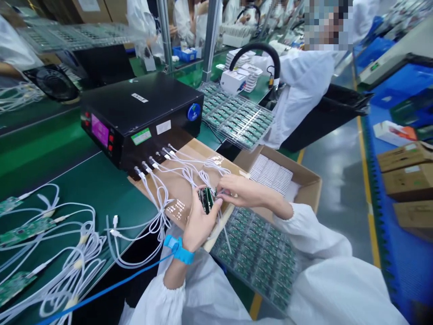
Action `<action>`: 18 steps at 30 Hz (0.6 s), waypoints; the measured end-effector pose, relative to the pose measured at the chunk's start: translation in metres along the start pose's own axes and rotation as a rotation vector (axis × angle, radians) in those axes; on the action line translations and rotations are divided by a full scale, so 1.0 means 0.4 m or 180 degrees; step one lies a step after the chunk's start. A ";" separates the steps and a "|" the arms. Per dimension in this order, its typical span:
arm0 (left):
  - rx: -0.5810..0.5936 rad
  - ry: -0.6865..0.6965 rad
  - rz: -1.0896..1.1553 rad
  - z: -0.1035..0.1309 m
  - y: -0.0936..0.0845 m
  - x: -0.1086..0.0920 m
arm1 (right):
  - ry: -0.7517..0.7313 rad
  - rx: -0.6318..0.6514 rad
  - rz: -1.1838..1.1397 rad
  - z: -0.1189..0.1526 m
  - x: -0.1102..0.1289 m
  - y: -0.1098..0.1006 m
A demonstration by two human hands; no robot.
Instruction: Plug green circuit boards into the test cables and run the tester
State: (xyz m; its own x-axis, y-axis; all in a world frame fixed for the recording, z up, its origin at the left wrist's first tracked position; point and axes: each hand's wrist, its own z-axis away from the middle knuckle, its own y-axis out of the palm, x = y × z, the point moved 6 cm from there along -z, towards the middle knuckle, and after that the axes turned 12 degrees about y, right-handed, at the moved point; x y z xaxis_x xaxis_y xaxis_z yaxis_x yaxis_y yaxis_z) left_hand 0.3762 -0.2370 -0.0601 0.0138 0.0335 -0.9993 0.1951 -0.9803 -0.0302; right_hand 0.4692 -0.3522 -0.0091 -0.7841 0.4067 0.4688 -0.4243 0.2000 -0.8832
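My left hand (199,221), with a blue strap at the wrist, holds a small green circuit board (205,200) between thumb and fingers. Close to the board's right edge, my right hand (237,189) is closed in a pinch on a white cable (221,221). Whether the cable's end touches the board cannot be made out. Both hands are over the front edge of a brown board (182,180). Behind them, several white cables (162,189) run from a black box (142,108) with a pink screen.
A clear tray of circuit boards (257,257) lies below my right forearm. Beyond it stand a carton (307,185) with white items and another board tray (237,117). Coiled cables (81,243) with boards lie left. A co-worker's white sleeve (304,76) is at the back right.
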 end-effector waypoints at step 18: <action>-0.0188 0.0694 -0.0086 -0.040 0.065 0.006 | 0.0389 0.0979 -0.2039 -0.051 -0.064 -0.002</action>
State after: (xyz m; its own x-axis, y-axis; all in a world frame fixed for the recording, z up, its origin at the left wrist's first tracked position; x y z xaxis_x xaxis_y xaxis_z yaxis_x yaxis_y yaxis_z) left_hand 0.3970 -0.2595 -0.0632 0.2182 0.1073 -0.9700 0.2553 -0.9656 -0.0494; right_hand 0.4988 -0.3445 -0.0207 -0.2900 0.3940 0.8721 -0.9062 0.1798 -0.3826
